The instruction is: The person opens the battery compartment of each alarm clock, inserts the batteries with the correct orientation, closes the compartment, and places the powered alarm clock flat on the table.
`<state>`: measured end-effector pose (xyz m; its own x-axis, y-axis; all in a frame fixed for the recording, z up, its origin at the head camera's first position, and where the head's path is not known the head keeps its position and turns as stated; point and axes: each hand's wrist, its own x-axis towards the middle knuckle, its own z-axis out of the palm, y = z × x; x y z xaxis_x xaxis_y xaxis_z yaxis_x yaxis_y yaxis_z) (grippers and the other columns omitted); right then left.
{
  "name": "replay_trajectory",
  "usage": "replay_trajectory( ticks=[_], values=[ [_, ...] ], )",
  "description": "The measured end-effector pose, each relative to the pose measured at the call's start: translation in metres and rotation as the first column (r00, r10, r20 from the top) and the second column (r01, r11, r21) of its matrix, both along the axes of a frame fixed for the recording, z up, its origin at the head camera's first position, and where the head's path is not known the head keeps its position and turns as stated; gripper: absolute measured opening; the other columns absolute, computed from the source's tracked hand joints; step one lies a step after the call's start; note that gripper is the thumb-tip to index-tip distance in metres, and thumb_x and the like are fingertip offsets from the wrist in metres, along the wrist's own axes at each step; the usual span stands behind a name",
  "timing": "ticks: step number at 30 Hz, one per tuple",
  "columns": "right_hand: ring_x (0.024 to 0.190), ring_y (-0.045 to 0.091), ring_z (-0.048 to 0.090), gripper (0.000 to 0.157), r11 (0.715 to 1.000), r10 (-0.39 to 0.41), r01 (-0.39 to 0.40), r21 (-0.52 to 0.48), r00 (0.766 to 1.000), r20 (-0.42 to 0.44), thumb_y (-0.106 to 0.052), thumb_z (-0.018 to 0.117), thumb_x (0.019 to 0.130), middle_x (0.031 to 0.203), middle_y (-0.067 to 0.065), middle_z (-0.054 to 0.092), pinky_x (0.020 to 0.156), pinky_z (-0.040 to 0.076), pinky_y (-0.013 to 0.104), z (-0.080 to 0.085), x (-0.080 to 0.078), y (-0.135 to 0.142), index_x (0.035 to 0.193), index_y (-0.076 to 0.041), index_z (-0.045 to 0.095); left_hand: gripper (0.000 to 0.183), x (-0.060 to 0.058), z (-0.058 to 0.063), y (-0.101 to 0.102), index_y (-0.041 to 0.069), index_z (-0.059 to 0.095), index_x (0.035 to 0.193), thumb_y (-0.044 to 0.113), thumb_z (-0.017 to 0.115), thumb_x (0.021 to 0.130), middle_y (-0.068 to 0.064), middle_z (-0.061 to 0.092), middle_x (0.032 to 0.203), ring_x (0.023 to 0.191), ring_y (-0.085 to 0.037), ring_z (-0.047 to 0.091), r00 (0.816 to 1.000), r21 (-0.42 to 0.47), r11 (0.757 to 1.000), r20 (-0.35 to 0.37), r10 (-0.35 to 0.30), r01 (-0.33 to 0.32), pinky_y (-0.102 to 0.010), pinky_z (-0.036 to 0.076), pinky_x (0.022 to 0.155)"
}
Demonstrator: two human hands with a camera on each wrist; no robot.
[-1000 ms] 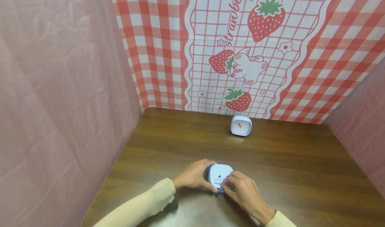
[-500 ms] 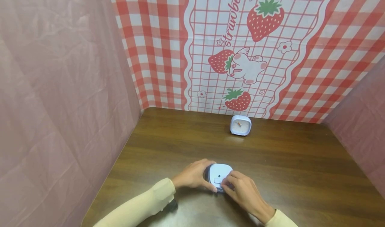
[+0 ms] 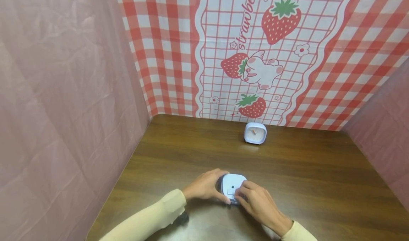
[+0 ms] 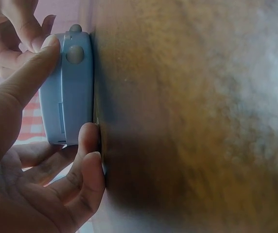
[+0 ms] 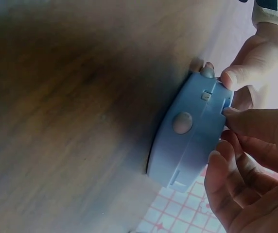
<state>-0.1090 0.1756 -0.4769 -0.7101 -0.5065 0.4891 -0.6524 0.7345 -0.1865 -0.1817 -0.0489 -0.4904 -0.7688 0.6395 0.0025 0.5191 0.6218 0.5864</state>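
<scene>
A pale blue alarm clock [image 3: 238,179] lies face down on the wooden table, its white back up. Its two round feet and a small switch face the person in the right wrist view. My left hand [image 3: 204,187] grips it from the left, thumb on the near edge and fingers around the far side. The curled fingers of my right hand [image 3: 258,202] are on the right part of the back, thumb tip at a notch in its near edge [image 5: 225,108]. One dark knob shows mid-back above a rectangular panel. What the right fingertips pinch, I cannot tell.
A second pale alarm clock [image 3: 255,133] stands upright at the back of the table [image 3: 179,145], its dial toward me. Behind it hangs a red-and-white strawberry cloth [image 3: 217,38]. Pink curtains [image 3: 64,92] close off both sides.
My right fingers have shifted slightly over the clock's back, covering a second dark spot that showed a second ago. The left hand and both clocks stay in place.
</scene>
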Motion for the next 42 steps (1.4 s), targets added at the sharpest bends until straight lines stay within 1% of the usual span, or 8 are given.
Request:
replay_trajectory(
  ticks=[5, 14, 20, 29, 33, 37, 39, 42],
  values=[
    [0.068, -0.003, 0.046, 0.012, 1.000, -0.017, 0.018, -0.011, 0.999, 0.052, -0.015, 0.086, 0.081, 0.082, -0.015, 0.052, 0.057, 0.047, 0.021, 0.002, 0.000, -0.002, 0.083, -0.020, 0.075, 0.098, 0.000, 0.000, 0.000, 0.018, 0.055, 0.147, 0.061, 0.090, 0.066, 0.004, 0.062, 0.133, 0.118, -0.013, 0.060, 1.000, 0.004, 1.000, 0.005, 0.008, -0.008, -0.036, 0.050, 0.100],
    [0.064, -0.003, 0.046, 0.015, 0.994, -0.099, 0.107, -0.039, 0.981, 0.167, -0.011, 0.090, 0.075, 0.077, -0.016, 0.052, 0.055, 0.044, 0.020, 0.007, -0.002, -0.009, 0.078, -0.019, 0.078, 0.098, -0.001, 0.001, 0.000, 0.014, 0.056, 0.146, 0.060, 0.090, 0.066, 0.003, 0.065, 0.126, 0.110, -0.012, 0.061, 0.999, 0.005, 1.000, -0.048, 0.002, -0.002, -0.030, 0.050, 0.095],
    [0.064, -0.002, 0.048, 0.016, 0.991, -0.124, 0.132, -0.032, 0.973, 0.193, -0.009, 0.090, 0.074, 0.077, -0.016, 0.054, 0.055, 0.046, 0.022, 0.013, -0.003, -0.012, 0.076, -0.019, 0.078, 0.099, -0.001, 0.003, -0.001, 0.013, 0.055, 0.146, 0.060, 0.090, 0.067, 0.002, 0.064, 0.127, 0.112, -0.012, 0.061, 0.999, -0.006, 1.000, -0.051, -0.003, 0.003, -0.030, 0.051, 0.096],
    [0.079, 0.007, 0.056, 0.018, 0.994, -0.095, 0.091, 0.060, 0.992, 0.080, -0.011, 0.091, 0.072, 0.086, -0.011, 0.061, 0.067, 0.055, 0.028, 0.014, -0.004, -0.012, 0.077, -0.019, 0.076, 0.100, -0.002, 0.003, -0.001, 0.013, 0.055, 0.146, 0.061, 0.090, 0.067, 0.001, 0.064, 0.129, 0.114, -0.015, 0.061, 0.999, -0.031, 1.000, -0.054, 0.001, -0.003, -0.033, 0.051, 0.097],
    [0.083, 0.010, 0.054, 0.014, 0.997, -0.010, 0.011, 0.075, 1.000, -0.014, -0.009, 0.087, 0.079, 0.091, -0.007, 0.058, 0.062, 0.054, 0.026, 0.008, -0.006, -0.009, 0.082, -0.014, 0.074, 0.099, -0.003, 0.003, -0.001, 0.014, 0.055, 0.146, 0.062, 0.089, 0.067, 0.001, 0.063, 0.132, 0.116, -0.016, 0.061, 0.999, -0.033, 0.999, -0.044, 0.013, -0.014, -0.035, 0.051, 0.098],
    [0.081, 0.012, 0.051, 0.014, 0.997, 0.051, -0.044, 0.068, 0.993, -0.104, -0.007, 0.082, 0.081, 0.092, -0.003, 0.055, 0.055, 0.050, 0.026, 0.003, -0.006, -0.008, 0.083, -0.011, 0.069, 0.099, -0.003, 0.001, 0.000, 0.014, 0.054, 0.147, 0.063, 0.088, 0.067, 0.001, 0.063, 0.132, 0.116, -0.015, 0.061, 0.999, -0.039, 0.999, -0.044, 0.012, -0.013, -0.035, 0.051, 0.098],
    [0.081, 0.012, 0.051, 0.015, 0.997, 0.046, -0.039, 0.073, 0.994, -0.102, -0.008, 0.082, 0.081, 0.092, -0.003, 0.055, 0.054, 0.050, 0.026, 0.002, -0.006, -0.007, 0.084, -0.012, 0.069, 0.100, -0.003, 0.001, 0.000, 0.014, 0.054, 0.147, 0.063, 0.088, 0.067, 0.001, 0.063, 0.132, 0.117, -0.016, 0.061, 0.999, -0.039, 0.999, -0.045, 0.013, -0.014, -0.035, 0.051, 0.098],
    [0.083, 0.010, 0.053, 0.018, 0.997, -0.006, 0.009, 0.072, 0.999, -0.042, -0.011, 0.087, 0.078, 0.092, -0.006, 0.057, 0.059, 0.053, 0.027, 0.003, -0.005, -0.007, 0.083, -0.014, 0.071, 0.100, -0.003, 0.000, 0.000, 0.015, 0.054, 0.147, 0.063, 0.089, 0.067, 0.001, 0.063, 0.133, 0.118, -0.016, 0.061, 0.999, -0.040, 0.999, -0.048, 0.016, -0.018, -0.035, 0.051, 0.099]
  ],
)
